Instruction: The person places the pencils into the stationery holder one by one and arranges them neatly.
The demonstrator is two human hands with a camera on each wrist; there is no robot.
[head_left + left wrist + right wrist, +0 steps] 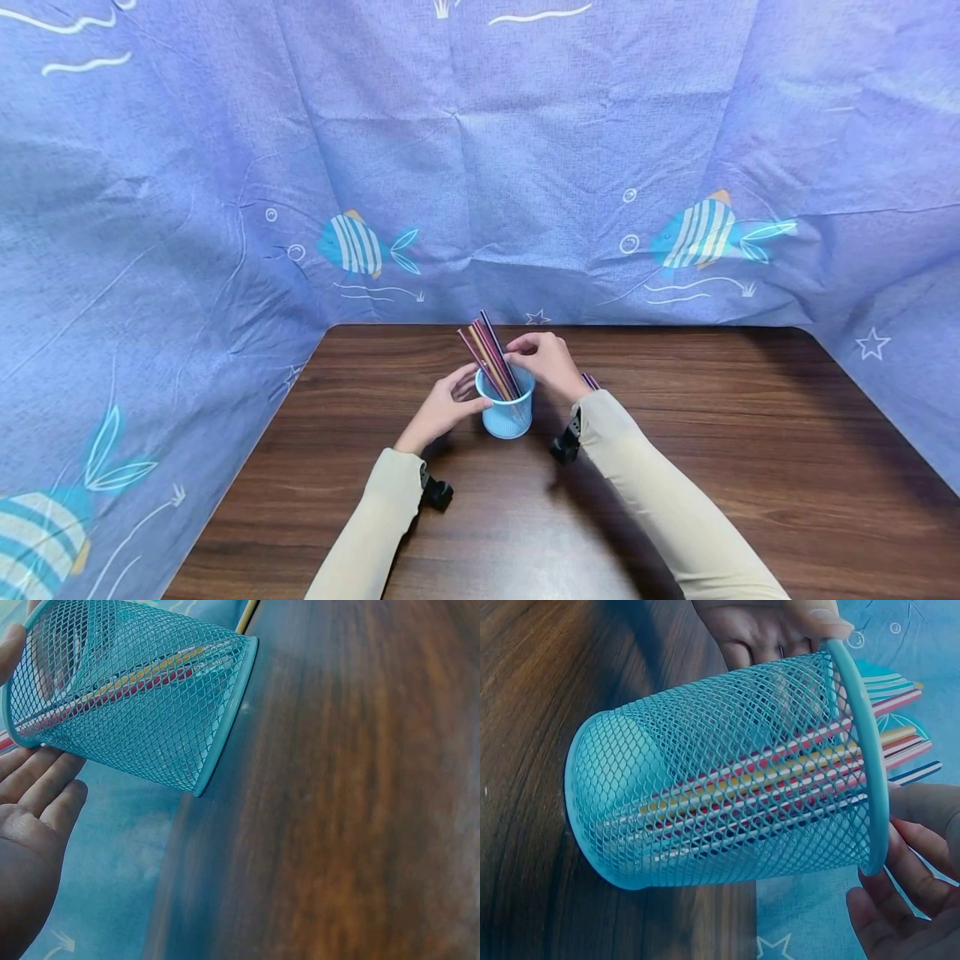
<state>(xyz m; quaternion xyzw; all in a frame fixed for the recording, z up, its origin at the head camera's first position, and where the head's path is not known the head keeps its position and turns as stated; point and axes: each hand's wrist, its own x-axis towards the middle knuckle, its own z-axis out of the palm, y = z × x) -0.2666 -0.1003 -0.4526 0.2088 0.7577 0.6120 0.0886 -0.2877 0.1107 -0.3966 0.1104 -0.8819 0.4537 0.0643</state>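
A light-blue mesh pencil cup (507,421) stands upright on the table. Several slim coloured pencils (487,358) lean in it, red, pink, yellow and dark blue, their upper ends past the rim. My left hand (447,406) grips the cup at its rim from the left, thumb on the near side and fingers round the far side. At the opposite side of the rim is my right hand (546,362), thumb and fingertips close together beside the dark blue pencil (921,772). Whether those fingers pinch the rim or a pencil, I cannot tell.
More dark pencils (591,381) lie on the brown wooden table (735,433), partly hidden behind my right wrist. A blue fabric curtain (532,167) with fish prints hangs along the far edge and both sides. A black wrist camera (437,493) hangs below my left sleeve.
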